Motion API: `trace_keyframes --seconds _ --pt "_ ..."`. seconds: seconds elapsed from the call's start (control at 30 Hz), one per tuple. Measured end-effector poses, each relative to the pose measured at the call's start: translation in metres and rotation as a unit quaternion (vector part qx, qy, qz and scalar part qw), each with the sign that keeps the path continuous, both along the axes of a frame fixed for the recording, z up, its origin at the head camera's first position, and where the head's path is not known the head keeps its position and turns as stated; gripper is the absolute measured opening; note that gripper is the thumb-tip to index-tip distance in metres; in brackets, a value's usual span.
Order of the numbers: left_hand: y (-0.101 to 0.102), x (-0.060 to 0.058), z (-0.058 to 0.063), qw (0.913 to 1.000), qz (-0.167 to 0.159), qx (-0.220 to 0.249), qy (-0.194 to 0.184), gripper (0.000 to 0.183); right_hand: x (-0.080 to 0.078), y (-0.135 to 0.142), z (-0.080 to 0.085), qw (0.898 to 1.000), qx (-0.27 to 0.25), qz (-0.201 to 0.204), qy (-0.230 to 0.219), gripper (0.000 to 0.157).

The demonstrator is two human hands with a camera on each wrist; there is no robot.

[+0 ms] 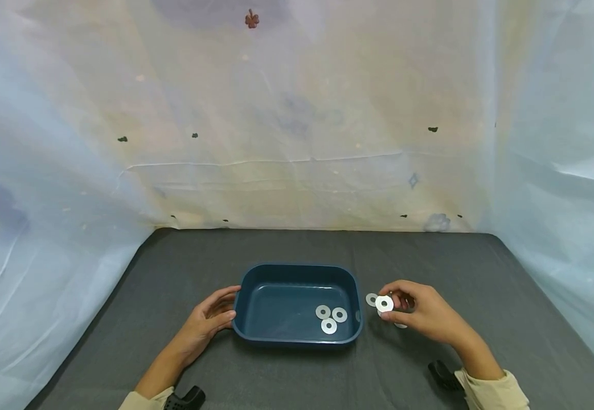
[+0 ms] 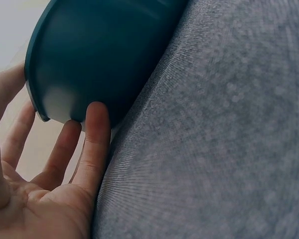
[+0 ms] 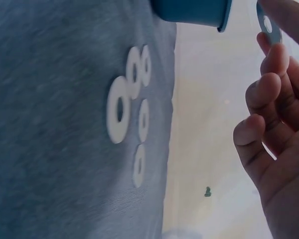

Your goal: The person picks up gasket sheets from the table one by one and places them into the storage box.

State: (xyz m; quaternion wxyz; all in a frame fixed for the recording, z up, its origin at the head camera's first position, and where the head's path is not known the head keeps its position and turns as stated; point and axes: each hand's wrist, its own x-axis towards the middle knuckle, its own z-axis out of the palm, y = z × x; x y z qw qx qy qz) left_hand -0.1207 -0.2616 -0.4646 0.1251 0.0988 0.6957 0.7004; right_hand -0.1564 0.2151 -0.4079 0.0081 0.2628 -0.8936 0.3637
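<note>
A washer (image 1: pixel 384 303) is pinched between the thumb and fingers of my right hand (image 1: pixel 425 310), just right of the blue tray. Raised above the cloth, the same washer (image 3: pixel 269 24) shows edge-on in the right wrist view. Below that hand lie several flat washers (image 3: pixel 118 109) on the cloth, partly hidden by it in the head view. My left hand (image 1: pixel 207 322) rests its fingertips against the left end of the rectangular blue tray (image 1: pixel 276 337). Relaxed fingers (image 2: pixel 97 124) touch the tray's outer wall in the left wrist view. Three washers (image 1: pixel 329 326) lie inside, toward the tray's right end.
Dark grey cloth (image 1: pixel 297 376) covers the table. A pale patterned sheet (image 1: pixel 297 114) hangs behind it and along both sides. Black straps (image 1: pixel 186 398) show at the wrists.
</note>
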Motion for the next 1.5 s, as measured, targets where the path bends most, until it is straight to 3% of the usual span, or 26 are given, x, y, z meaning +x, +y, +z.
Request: trace_keyframes --seconds 0.33,0.63,0.87,1.33,1.5 --pt "0.001 -0.001 0.002 0.9999 0.000 -0.005 -0.009 0.056 0.001 -0.007 0.012 1.000 -0.006 0.015 0.027 0.034" --pt "-0.003 0.001 -0.001 0.9999 0.006 -0.012 -0.007 0.056 -0.002 -0.024 0.017 0.999 -0.020 0.031 0.008 0.034" --pt "-0.002 0.000 -0.001 0.9998 0.008 -0.015 -0.011 0.056 -0.003 -0.034 0.020 1.000 -0.016 0.020 0.009 0.034" --pt "-0.001 0.000 -0.002 0.9996 0.014 -0.017 -0.018 0.056 -0.004 -0.043 0.004 1.000 -0.006 0.022 -0.010 0.032" --pt "-0.001 -0.001 -0.002 0.9999 0.002 -0.012 -0.005 0.056 -0.005 -0.046 0.001 0.999 -0.013 0.020 -0.026 0.032"
